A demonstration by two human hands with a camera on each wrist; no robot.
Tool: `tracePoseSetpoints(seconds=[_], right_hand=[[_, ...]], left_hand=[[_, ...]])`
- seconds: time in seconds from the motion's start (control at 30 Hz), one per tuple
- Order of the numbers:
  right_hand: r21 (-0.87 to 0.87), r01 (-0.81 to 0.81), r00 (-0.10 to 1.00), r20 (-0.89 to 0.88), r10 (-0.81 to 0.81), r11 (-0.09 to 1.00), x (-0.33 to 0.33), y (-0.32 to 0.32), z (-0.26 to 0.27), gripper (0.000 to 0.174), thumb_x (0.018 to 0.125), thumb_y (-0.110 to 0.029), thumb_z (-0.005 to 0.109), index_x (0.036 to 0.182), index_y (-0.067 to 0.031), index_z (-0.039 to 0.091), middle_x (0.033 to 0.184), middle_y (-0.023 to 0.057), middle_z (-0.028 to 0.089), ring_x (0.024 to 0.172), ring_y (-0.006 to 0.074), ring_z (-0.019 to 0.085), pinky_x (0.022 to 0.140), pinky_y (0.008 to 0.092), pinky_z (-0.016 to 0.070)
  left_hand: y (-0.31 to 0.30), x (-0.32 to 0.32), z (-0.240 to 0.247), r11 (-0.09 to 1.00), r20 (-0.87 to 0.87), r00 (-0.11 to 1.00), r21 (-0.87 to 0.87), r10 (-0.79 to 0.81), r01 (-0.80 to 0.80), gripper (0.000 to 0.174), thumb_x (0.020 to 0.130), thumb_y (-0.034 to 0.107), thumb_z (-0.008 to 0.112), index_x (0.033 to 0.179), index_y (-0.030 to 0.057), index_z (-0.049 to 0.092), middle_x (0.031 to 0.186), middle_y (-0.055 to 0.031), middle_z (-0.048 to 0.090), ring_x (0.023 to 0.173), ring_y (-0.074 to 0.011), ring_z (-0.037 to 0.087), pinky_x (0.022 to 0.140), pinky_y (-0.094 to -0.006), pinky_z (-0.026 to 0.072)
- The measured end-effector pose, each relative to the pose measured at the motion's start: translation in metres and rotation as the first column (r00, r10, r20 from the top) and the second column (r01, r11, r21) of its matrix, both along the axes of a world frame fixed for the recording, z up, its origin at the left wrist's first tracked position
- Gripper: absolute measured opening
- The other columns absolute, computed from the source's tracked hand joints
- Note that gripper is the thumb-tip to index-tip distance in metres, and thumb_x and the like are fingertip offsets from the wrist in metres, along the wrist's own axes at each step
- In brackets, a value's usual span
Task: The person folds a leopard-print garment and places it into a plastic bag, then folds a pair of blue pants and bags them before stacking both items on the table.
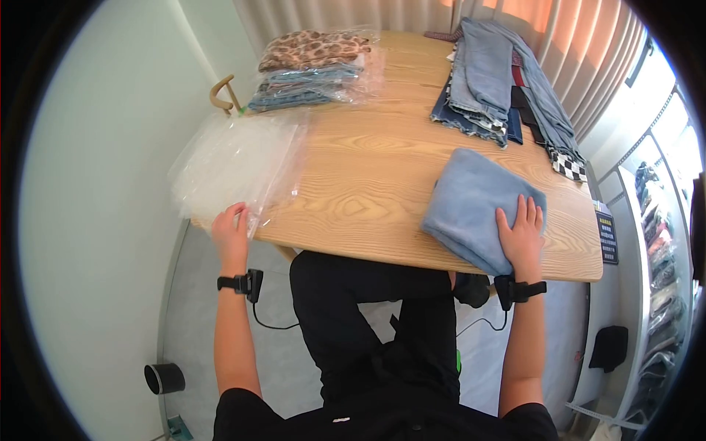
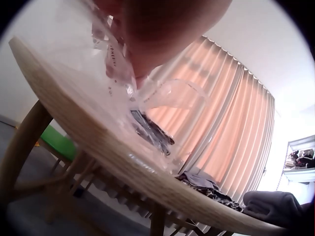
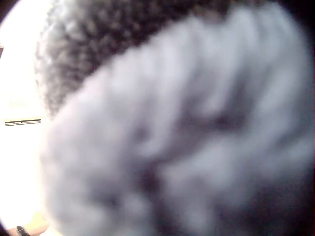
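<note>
Head view: the left hand (image 1: 232, 228) lies at the near left edge of the table (image 1: 368, 184), fingers bent over the near corner of the clear bags (image 1: 235, 158). Left wrist view: the fingers (image 2: 147, 34) pinch the plastic of the bags (image 2: 152, 96), which rises from the table (image 2: 88, 132) toward them. The thumb is not visible in either view.

The right hand (image 1: 521, 231) lies flat on the folded blue garment (image 1: 471, 198), fingers straight and slightly spread, palm pressing down. The garment sits at the near right edge of the table, well apart from the bags.

Right wrist view: blurred blue-grey fabric of the garment (image 3: 187, 137) fills the frame; the hand itself is not visible there.

At the far left of the table, a stack of packed clothes (image 1: 316, 70) lies beyond the bags. At the far right, a pile of jeans (image 1: 489, 81) extends toward the curtain (image 1: 529, 22). Items in the pile overlap, so their count cannot be told.
</note>
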State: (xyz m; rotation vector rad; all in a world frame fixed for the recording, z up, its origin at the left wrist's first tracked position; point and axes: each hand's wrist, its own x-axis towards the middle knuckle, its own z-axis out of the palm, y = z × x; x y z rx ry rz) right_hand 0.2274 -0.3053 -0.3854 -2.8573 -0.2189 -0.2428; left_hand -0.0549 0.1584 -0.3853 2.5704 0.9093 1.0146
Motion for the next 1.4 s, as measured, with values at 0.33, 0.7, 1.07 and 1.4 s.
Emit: tracePoseSetpoints(seconds=[0.33, 0.7, 1.07, 1.4], right_hand=[[-0.004, 0.000, 0.999, 0.045, 0.000, 1.000, -0.006, 0.003, 0.007, 0.070, 0.087, -0.053, 0.052, 0.141, -0.0096, 0.040, 0.151, 0.0119, 0.030, 0.142, 0.0320, 0.022, 0.099, 0.0684, 0.0268], [0.586, -0.182, 0.940, 0.340, -0.036, 0.789, -0.019, -0.026, 0.003, 0.030, 0.082, -0.014, 0.061, 0.111, -0.0059, 0.059, 0.126, 0.0118, 0.054, 0.125, 0.0288, 0.045, 0.102, 0.0493, 0.0349], [0.812, 0.096, 0.812, 0.271, -0.517, 0.576, -0.148, -0.142, -0.082, 0.010, 0.080, 0.006, 0.050, 0.084, -0.0001, 0.057, 0.086, 0.0102, 0.061, 0.085, 0.0191, 0.060, 0.081, 0.0305, 0.0467], [0.266, 0.673, 0.554, -0.800, -0.232, 0.690, -0.347, -0.206, -0.194, 0.024, 0.077, -0.014, 0.064, 0.097, -0.0004, 0.066, 0.094, 0.0137, 0.070, 0.088, 0.0230, 0.067, 0.080, 0.0348, 0.0526]], left_hand=[[-0.038, -0.012, 0.068, 0.995, 0.275, 0.958, 0.043, 0.079, -0.094, 0.022, 0.097, 0.013, 0.051, 0.111, -0.0004, 0.061, 0.109, -0.0134, 0.065, 0.102, -0.0281, 0.060, 0.097, -0.0385, 0.0424], [-0.083, 0.044, 0.127, 0.934, 0.612, 0.746, -0.032, -0.264, 0.357, 0.024, 0.102, 0.017, 0.040, 0.114, -0.0010, 0.051, 0.109, -0.0153, 0.061, 0.098, -0.0227, 0.058, 0.093, -0.0340, 0.0444], [-0.137, 0.162, 0.046, 0.106, 0.753, 0.649, -0.658, 0.109, 0.746, 0.032, 0.096, 0.024, 0.053, 0.119, 0.0026, 0.046, 0.114, -0.0146, 0.058, 0.112, -0.0258, 0.053, 0.097, -0.0391, 0.0425], [-0.155, 0.151, -0.021, 0.153, 0.605, 0.794, -0.792, 0.062, 0.591, 0.032, 0.100, 0.024, 0.046, 0.119, -0.0015, 0.042, 0.129, -0.0207, 0.052, 0.124, -0.0280, 0.049, 0.107, -0.0400, 0.0353]])
